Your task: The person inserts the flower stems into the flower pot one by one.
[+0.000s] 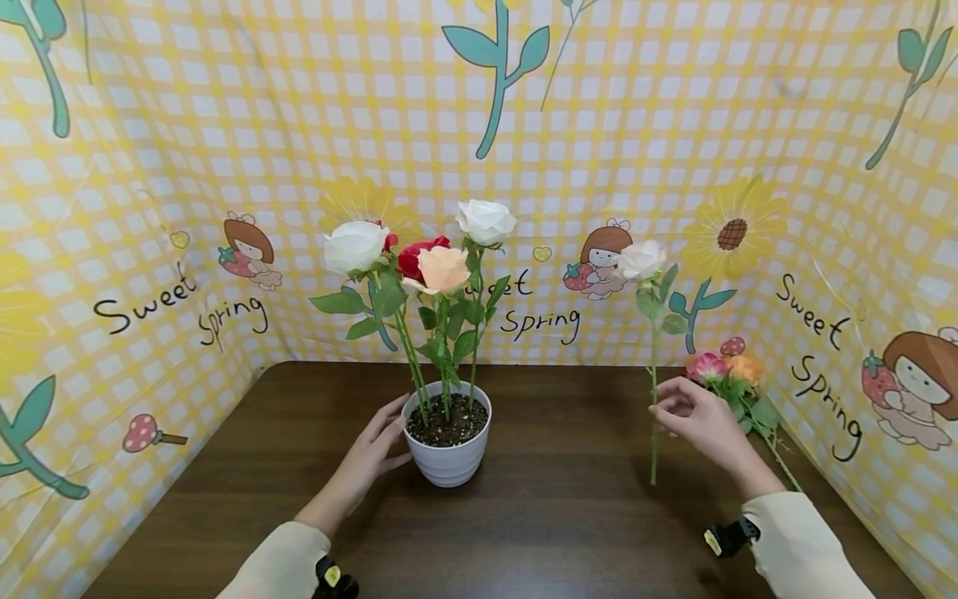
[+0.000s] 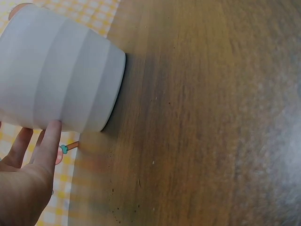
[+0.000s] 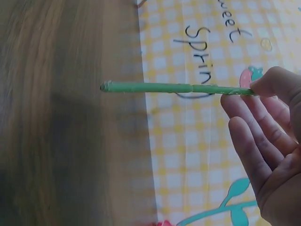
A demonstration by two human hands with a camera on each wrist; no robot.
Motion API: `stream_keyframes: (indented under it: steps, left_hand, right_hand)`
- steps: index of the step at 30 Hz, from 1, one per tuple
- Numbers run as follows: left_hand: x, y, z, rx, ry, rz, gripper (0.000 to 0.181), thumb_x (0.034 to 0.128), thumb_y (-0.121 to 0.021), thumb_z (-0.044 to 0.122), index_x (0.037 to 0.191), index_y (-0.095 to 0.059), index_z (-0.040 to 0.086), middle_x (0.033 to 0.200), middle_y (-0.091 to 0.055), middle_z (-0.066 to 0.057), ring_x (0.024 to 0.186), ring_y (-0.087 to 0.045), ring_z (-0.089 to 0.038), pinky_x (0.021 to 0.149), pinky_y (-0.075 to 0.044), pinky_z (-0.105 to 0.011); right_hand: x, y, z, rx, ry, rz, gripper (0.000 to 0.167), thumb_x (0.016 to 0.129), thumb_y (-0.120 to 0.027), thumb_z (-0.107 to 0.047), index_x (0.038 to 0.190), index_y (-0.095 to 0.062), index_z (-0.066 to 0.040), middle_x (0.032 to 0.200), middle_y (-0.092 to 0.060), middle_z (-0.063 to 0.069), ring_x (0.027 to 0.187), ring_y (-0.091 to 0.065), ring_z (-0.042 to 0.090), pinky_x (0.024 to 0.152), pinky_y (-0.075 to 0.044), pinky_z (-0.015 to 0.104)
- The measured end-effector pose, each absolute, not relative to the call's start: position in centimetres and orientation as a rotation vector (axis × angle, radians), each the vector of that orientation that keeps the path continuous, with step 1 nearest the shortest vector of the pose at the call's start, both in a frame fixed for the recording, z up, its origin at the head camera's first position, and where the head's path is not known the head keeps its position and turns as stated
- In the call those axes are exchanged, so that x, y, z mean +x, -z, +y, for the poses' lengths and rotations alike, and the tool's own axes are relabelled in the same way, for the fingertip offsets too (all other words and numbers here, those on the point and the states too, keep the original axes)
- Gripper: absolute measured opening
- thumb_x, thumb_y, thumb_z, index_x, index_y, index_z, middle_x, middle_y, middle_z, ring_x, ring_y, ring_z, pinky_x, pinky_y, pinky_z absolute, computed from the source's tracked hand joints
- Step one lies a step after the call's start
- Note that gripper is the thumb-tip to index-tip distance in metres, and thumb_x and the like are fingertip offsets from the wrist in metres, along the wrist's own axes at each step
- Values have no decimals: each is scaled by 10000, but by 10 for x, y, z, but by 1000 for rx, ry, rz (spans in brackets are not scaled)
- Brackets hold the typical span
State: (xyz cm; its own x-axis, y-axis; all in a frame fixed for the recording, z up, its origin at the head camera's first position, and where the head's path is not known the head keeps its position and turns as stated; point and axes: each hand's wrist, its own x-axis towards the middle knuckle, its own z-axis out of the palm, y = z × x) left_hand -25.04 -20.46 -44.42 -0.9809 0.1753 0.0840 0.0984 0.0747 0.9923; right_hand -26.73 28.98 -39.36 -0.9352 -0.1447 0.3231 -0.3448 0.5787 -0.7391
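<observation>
In the head view a white ribbed flower pot (image 1: 449, 462) filled with dark soil (image 1: 447, 424) stands on the table. Two white roses (image 1: 356, 247), a peach rose (image 1: 443, 269) and a red bloom (image 1: 413, 259) rise from it. My left hand (image 1: 372, 441) rests against the pot's left side, its fingers fairly straight; in the left wrist view fingertips touch the pot wall (image 2: 61, 70). To the right, my right hand (image 1: 699, 420) pinches the stem of a pale white rose (image 1: 641, 260) between thumb and fingers. The rose is upright, and its green stem end (image 3: 136, 87) hangs free below the fingers.
Behind my right hand lie a pink flower (image 1: 706, 367) and an orange flower (image 1: 744, 369) with leafy stems on the brown table (image 1: 554, 516). A yellow checked cloth (image 1: 389, 108) with printed drawings surrounds the table at the back and both sides. Soil crumbs (image 2: 117, 216) dot the tabletop.
</observation>
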Motion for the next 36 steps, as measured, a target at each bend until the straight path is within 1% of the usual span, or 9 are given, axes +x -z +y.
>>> stream_keyframes:
  steps: [4, 8, 11, 13, 21, 24, 28, 33, 36]
  left_hand:
    - [-251, 444, -204, 279, -2078, 2262, 518, 1086, -434, 379, 1563, -319, 211, 1495, -346, -167, 1341, -369, -407, 1000, -490, -518]
    - [-251, 444, -204, 278, -2082, 2261, 527, 1083, -441, 386, 1564, -319, 208, 1498, -343, -169, 1341, -367, -409, 998, -491, -517]
    - [-251, 444, -204, 274, -2081, 2262, 524, 1084, -439, 381, 1564, -319, 207, 1481, -350, -174, 1338, -367, -407, 998, -491, -515]
    - [-251, 444, -204, 272, -2082, 2263, 519, 1085, -438, 378, 1562, -321, 208, 1466, -357, -177, 1336, -368, -404, 998, -491, -516]
    - [-251, 443, -203, 263, -2088, 2266, 508, 1086, -440, 369, 1557, -335, 209, 1422, -381, -190, 1320, -389, -399, 996, -493, -512]
    - [-250, 442, -203, 260, -2089, 2264, 508, 1086, -440, 371, 1557, -335, 212, 1428, -378, -188, 1316, -390, -395, 996, -493, -512]
    - [-250, 442, -202, 264, -2091, 2261, 508, 1088, -435, 364, 1560, -328, 208, 1472, -359, -175, 1314, -384, -393, 999, -490, -518]
    - [-250, 443, -203, 269, -2086, 2270, 499, 1091, -432, 351, 1558, -332, 208, 1450, -370, -183, 1299, -395, -392, 994, -493, -517]
    - [-250, 443, -203, 272, -2084, 2272, 495, 1091, -432, 347, 1557, -336, 209, 1420, -384, -192, 1282, -402, -388, 992, -495, -515]
  right_hand:
    - [-269, 390, 277, 458, -1299, -2557, 238, 940, -721, -111, 1117, -591, -21, 892, -692, 145, 695, -687, 174, 599, -578, 312]
    - [-271, 388, 262, 531, -1330, -2505, 237, 930, -724, -79, 1110, -582, -19, 883, -686, 153, 701, -694, 240, 589, -574, 302]
    - [-272, 386, 251, 590, -1327, -2468, 245, 924, -726, -66, 1116, -578, -33, 867, -681, 107, 712, -697, 276, 578, -572, 300]
    - [-274, 384, 243, 627, -1334, -2443, 255, 919, -725, -51, 1126, -576, -34, 862, -674, 78, 711, -696, 251, 576, -574, 301]
    - [-278, 373, 209, 796, -1313, -2344, 306, 899, -713, 18, 1157, -558, -39, 870, -672, 65, 717, -693, 173, 558, -560, 289]
    - [-279, 367, 197, 862, -1284, -2309, 347, 900, -703, 31, 1188, -535, -65, 877, -668, 52, 720, -688, 145, 565, -545, 279]
    - [-278, 358, 178, 920, -1288, -2267, 356, 906, -708, 19, 1207, -534, -60, 889, -672, 51, 710, -679, 132, 571, -538, 270]
    - [-276, 344, 153, 975, -1295, -2257, 327, 911, -709, 20, 1188, -551, -50, 899, -680, 75, 696, -681, 187, 572, -524, 265]
    - [-268, 332, 137, 1027, -1299, -2242, 294, 916, -690, 47, 1168, -553, -15, 902, -681, 116, 699, -694, 249, 570, -528, 271]
